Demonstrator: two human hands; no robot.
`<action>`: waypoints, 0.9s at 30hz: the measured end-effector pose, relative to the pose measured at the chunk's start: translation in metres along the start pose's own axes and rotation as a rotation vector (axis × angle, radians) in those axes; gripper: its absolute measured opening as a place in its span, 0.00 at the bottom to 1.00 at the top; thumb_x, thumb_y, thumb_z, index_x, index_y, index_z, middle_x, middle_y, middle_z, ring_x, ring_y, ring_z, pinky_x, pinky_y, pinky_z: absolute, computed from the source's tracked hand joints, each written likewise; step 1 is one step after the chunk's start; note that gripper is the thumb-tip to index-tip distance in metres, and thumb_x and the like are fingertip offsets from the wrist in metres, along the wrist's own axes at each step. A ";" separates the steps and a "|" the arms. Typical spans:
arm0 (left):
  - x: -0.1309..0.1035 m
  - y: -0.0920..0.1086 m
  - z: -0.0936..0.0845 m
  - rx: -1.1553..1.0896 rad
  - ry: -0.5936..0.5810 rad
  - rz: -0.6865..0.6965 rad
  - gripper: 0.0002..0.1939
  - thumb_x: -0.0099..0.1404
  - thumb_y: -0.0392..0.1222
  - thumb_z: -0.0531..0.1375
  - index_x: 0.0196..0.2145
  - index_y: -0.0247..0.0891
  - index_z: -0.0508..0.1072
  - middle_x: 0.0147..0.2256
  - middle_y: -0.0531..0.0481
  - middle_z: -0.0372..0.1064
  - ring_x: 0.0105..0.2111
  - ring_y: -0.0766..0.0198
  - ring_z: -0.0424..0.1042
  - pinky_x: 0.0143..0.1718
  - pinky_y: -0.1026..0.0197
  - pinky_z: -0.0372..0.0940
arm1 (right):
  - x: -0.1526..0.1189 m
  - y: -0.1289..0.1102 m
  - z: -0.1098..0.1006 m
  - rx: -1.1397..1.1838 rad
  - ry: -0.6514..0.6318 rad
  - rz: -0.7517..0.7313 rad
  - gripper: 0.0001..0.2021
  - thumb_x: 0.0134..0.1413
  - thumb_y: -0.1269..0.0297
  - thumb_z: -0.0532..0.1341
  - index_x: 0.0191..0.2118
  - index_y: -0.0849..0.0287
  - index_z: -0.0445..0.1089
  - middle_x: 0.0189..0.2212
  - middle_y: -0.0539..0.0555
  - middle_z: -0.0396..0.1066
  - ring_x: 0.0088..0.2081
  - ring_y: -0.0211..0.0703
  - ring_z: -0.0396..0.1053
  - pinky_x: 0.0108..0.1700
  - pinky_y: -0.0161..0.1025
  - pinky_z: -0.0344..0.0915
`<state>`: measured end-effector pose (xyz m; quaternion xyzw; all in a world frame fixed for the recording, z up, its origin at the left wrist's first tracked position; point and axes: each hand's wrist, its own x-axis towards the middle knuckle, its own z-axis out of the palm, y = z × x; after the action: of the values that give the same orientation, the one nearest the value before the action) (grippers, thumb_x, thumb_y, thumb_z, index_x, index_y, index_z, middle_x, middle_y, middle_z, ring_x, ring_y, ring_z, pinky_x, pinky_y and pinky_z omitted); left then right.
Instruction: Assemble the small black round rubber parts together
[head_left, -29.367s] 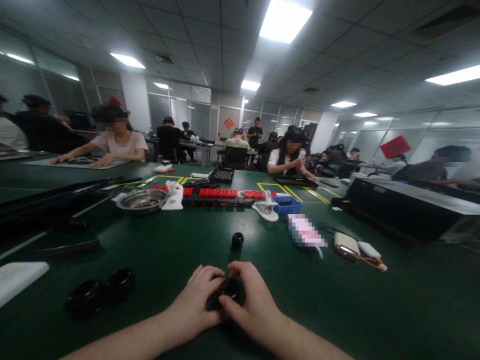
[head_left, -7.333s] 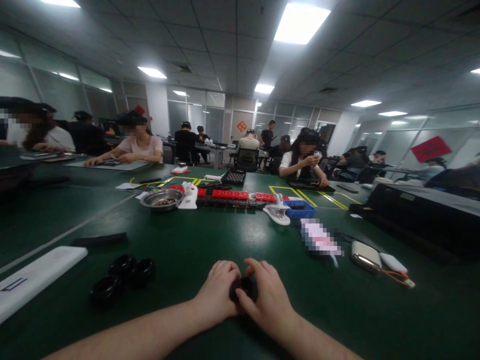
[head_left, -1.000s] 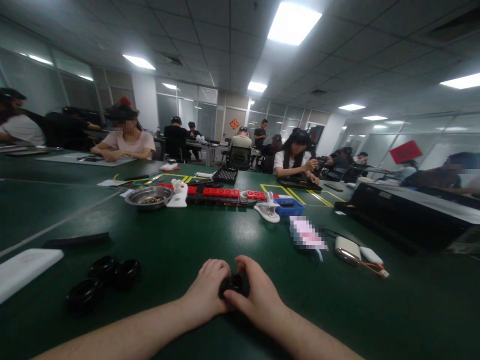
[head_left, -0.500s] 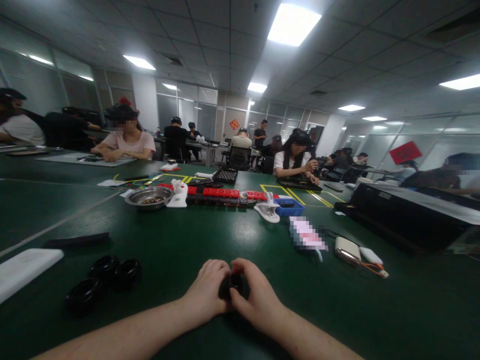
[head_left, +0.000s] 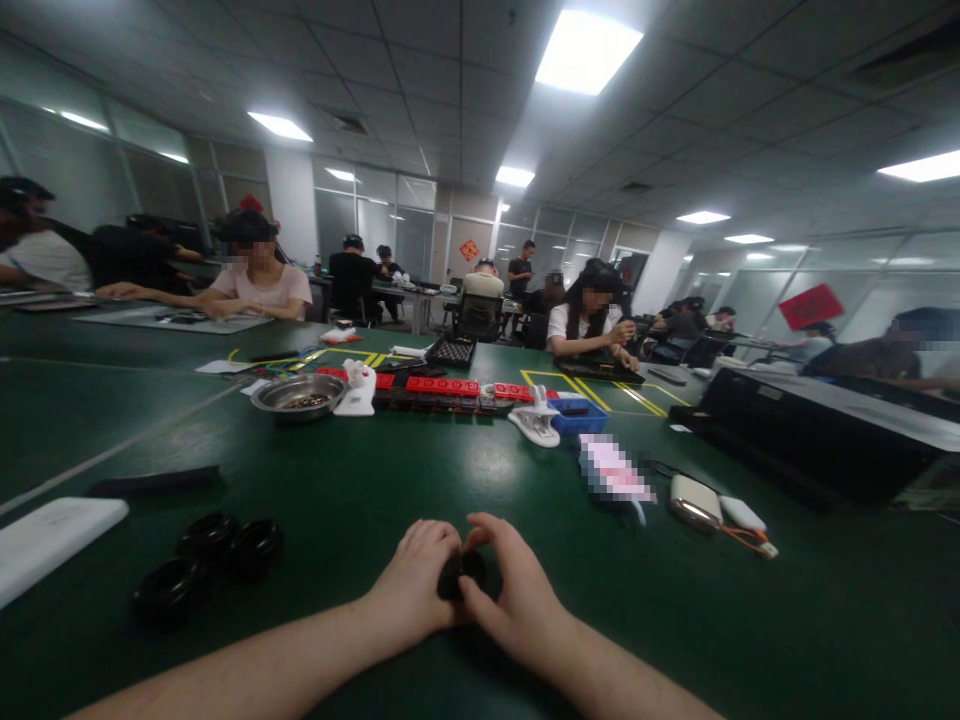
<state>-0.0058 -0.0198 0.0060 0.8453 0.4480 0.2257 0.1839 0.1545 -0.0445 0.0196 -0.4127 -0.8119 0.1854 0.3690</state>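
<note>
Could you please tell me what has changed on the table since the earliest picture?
Three black rings now lie at the left, one more than before. The small black piece beyond the hands is gone from its spot. The left hand and right hand still hold a black part; the metal bowl and blue tray stayed put.

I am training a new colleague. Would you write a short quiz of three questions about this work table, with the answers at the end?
1. True or false: the left hand and the right hand are both at one black part.

2. Which object stands directly beside the metal bowl?
A) the white upright part
B) the blue bin
C) the cream-coloured case

3. Fill in the number: to the left of the hands, ___ black rings lie grouped on the green table.

Key: 1 true; 2 A; 3 three
</note>
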 end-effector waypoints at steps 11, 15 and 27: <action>0.000 0.000 -0.001 -0.009 0.010 -0.002 0.16 0.45 0.45 0.64 0.32 0.38 0.67 0.37 0.48 0.63 0.40 0.53 0.62 0.45 0.52 0.57 | 0.003 0.002 0.003 -0.032 0.085 0.097 0.24 0.40 0.72 0.61 0.47 0.59 0.57 0.38 0.55 0.64 0.42 0.48 0.63 0.46 0.48 0.60; 0.000 0.000 -0.001 -0.011 0.000 0.003 0.17 0.46 0.40 0.63 0.36 0.41 0.67 0.38 0.50 0.63 0.41 0.54 0.62 0.45 0.53 0.57 | -0.001 0.001 0.000 0.058 -0.031 -0.080 0.31 0.39 0.79 0.53 0.53 0.57 0.51 0.45 0.56 0.63 0.47 0.46 0.61 0.51 0.47 0.57; -0.001 0.002 -0.003 -0.009 -0.015 -0.016 0.16 0.45 0.39 0.63 0.35 0.40 0.67 0.38 0.49 0.62 0.41 0.54 0.61 0.45 0.54 0.57 | 0.002 -0.003 -0.002 0.030 -0.072 0.045 0.23 0.40 0.76 0.57 0.47 0.58 0.58 0.41 0.55 0.65 0.43 0.47 0.63 0.47 0.45 0.60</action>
<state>-0.0064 -0.0210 0.0096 0.8425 0.4523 0.2201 0.1929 0.1535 -0.0441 0.0233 -0.4185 -0.8122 0.2203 0.3415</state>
